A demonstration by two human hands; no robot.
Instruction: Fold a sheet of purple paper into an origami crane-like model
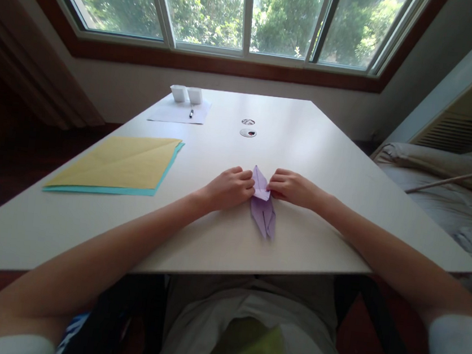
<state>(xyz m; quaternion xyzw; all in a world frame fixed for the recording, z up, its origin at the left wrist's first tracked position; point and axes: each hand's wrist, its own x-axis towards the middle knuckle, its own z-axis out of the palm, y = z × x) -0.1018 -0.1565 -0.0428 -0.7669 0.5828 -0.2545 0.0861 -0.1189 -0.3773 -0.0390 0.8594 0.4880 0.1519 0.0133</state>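
Note:
A folded piece of purple origami paper (262, 208) lies on the white table between my two hands. Its upper part comes to a point, a crease or flap crosses its middle, and two narrow points with a slit between them face me. My left hand (231, 188) pinches its left edge near the middle fold, fingers curled. On the opposite edge, my right hand (292, 187) is closed with thumb and fingertips at the same fold. The fingertips partly cover both edges of the paper.
Yellow paper (118, 161) lies over teal paper (161, 177) on the left of the white table (318, 237). Farther back are a white sheet (162, 113), a black pen (191, 113) and two small white containers (187, 94). Two round inserts (248, 133) sit mid-table.

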